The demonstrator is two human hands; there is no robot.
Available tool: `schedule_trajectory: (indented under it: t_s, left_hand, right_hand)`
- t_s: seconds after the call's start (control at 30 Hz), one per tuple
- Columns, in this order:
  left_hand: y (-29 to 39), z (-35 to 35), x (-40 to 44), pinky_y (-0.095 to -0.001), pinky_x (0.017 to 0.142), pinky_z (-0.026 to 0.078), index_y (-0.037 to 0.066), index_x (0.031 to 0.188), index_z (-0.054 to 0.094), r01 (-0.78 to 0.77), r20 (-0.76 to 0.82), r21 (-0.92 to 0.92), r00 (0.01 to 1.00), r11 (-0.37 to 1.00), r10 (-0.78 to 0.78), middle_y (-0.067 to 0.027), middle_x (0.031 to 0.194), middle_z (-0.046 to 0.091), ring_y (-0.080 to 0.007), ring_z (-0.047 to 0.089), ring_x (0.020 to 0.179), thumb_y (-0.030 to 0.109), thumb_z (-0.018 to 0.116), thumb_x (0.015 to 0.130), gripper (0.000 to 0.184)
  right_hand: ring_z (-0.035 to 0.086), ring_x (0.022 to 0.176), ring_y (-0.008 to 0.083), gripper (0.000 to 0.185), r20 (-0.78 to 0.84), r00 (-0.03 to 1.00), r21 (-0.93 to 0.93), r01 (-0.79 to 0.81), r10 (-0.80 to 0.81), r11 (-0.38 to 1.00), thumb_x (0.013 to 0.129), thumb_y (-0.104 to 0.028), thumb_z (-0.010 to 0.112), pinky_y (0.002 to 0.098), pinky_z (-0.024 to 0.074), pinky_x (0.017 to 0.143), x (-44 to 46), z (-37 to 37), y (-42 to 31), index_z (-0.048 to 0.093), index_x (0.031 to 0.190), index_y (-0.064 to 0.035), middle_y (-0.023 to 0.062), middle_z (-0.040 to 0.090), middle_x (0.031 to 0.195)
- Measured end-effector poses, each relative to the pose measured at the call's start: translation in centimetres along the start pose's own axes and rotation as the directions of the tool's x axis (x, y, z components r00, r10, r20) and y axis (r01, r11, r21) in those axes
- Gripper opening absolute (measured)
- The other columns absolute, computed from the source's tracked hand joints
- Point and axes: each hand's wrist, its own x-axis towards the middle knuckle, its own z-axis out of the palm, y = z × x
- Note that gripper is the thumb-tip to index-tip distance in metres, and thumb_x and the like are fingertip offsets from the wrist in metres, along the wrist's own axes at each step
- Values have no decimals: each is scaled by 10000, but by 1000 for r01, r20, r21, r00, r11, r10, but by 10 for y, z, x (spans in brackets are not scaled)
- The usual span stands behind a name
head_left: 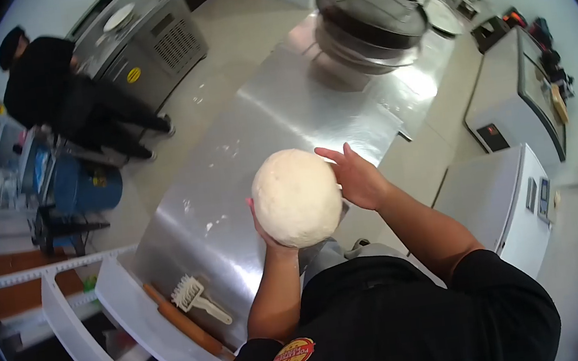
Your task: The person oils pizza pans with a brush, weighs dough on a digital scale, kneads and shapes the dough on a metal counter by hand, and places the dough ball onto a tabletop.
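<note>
A large, round ball of pale dough (297, 197) is held up above the steel table (229, 159), in front of my body. My left hand (264, 232) cups it from the left and below, and the dough hides most of its fingers. Beside the dough's right side is my right hand (359, 177), with fingers stretched out and apart. Part of that hand lies behind the dough's edge, so I cannot tell whether it touches. White flour smudges mark the steel surface.
A dough docker (199, 301) and a wooden rolling pin (183, 320) lie at the table's left end, beside a white shelf rack (127, 301). Stacked round pans (371, 15) stand at the far end. A person in black (49, 80) works at a counter, upper left. White freezers (492, 191) stand right.
</note>
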Motion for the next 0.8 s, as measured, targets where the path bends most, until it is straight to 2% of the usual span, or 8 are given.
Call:
schedule_trajectory:
  t_s: [0.1,0.17,0.27,0.4,0.53,0.57,0.63,0.8]
  left_hand:
    - [-63,40,28,-601,1175,439,108,1637,347,288,-195,130,946,949,-260,-190,1639,428,-419,486,1448,810,318,1001,947]
    - [-103,41,43,-603,1173,441,109,1635,352,403,-180,109,907,908,-381,-190,1637,431,-420,489,1445,817,335,991,957]
    - [-172,40,53,-609,1165,447,113,1629,367,584,-151,60,807,810,-570,-189,1633,439,-424,498,1434,839,384,961,986]
    - [-279,35,53,-615,1158,453,118,1623,382,788,-137,14,612,616,-779,-188,1628,447,-428,506,1424,861,434,931,1017]
    - [-383,17,86,-577,1168,453,83,1608,398,931,-127,244,308,271,-943,-183,1604,483,-401,535,1404,761,336,1035,890]
    - [-416,15,92,-563,1165,458,66,1598,407,825,-239,556,273,99,-932,-185,1593,497,-389,540,1402,737,331,1050,870]
    - [-481,16,101,-537,1160,468,31,1578,425,317,-417,893,321,-319,-850,-188,1570,524,-364,550,1398,688,320,1081,830]
    - [-665,31,52,-531,1174,452,31,1594,397,99,-371,928,139,-360,-918,-199,1595,489,-376,553,1396,705,312,1075,855]
  right_hand:
    - [471,1472,344,833,-33,997,268,80,-73,960,1073,-687,354,493,350,1243,-48,-43,-17,449,1572,-27,183,523,1567]
    - [508,1444,358,830,-25,987,475,149,-156,867,1072,-686,359,506,383,1223,-82,-75,-26,451,1571,-29,191,522,1571]
    - [512,1437,389,859,-192,946,486,324,-263,812,1052,-720,361,534,403,1203,-137,-109,-38,443,1580,-47,194,493,1598]
    - [527,1418,413,860,-354,874,574,484,-333,660,1041,-731,373,559,424,1183,-216,-157,-48,453,1578,-63,193,506,1590]
    - [550,1396,412,837,-528,777,600,626,-341,498,1040,-718,391,572,440,1167,-305,-227,-42,467,1571,-75,186,540,1563]
    - [559,1389,410,829,-582,748,592,658,-319,465,1040,-713,397,576,445,1162,-327,-246,-44,471,1569,-79,184,550,1555]
    - [565,1383,406,819,-600,687,585,726,-410,362,1041,-708,401,576,445,1163,-381,-280,-43,477,1565,-84,179,555,1550]
    - [579,1372,381,791,-746,412,430,898,-524,94,1047,-694,402,564,450,1162,-507,-350,-27,492,1552,-92,171,561,1544]
